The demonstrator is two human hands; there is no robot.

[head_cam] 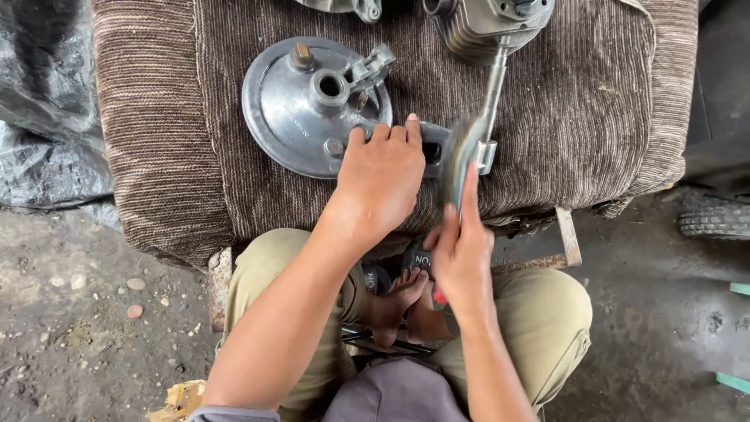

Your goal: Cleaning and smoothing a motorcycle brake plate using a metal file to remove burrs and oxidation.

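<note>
My left hand (381, 173) presses down on a dark metal part (434, 148) that lies on a brown ribbed cushion (594, 101). My right hand (461, 250) grips the lower end of a blurred metal tool (462, 156) held upright beside that part. Just left of my left hand lies a round grey metal hub plate (301, 105) with a centre hole and a lever arm. A finned metal engine piece (488, 27) with a long rod (492, 94) lies at the top, and the rod reaches down to the tool.
The cushion rests on a low stand over a dirty concrete floor (70, 312). A black plastic sheet (39, 101) lies at the left. A tyre (715, 219) shows at the right edge. My knees and bare feet (402, 301) are below the cushion.
</note>
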